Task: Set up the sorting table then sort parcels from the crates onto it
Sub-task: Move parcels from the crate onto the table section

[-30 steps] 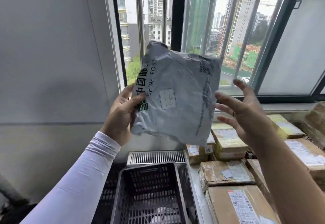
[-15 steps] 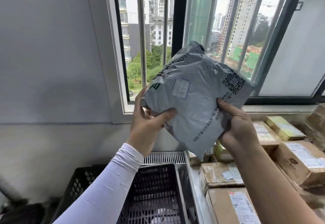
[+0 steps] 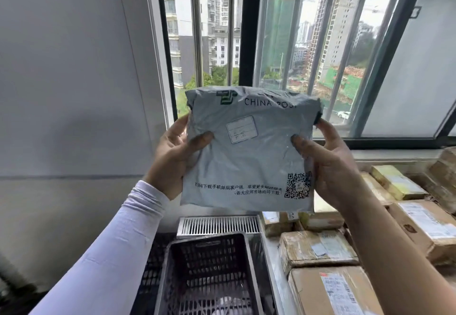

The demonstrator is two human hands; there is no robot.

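I hold a grey China Post mailer bag (image 3: 249,161) upright in front of the window, its printed face and QR code toward me. My left hand (image 3: 172,156) grips its left edge, thumb on the front. My right hand (image 3: 325,164) grips the right edge the same way. Below stands a black slatted crate (image 3: 207,275) with something white at its bottom. To the right the sorting table (image 3: 276,277) carries several taped cardboard parcels (image 3: 318,248).
A barred window (image 3: 283,43) fills the wall ahead, with a grey wall to the left. A white vent grille (image 3: 218,224) lies behind the crate. More brown and yellow boxes (image 3: 397,181) are stacked at the far right under the sill.
The mailer has been turned from tilted to upright with its logo on top. My right hand went from open beside it to gripping its right edge; my left hand shifted along the left edge.
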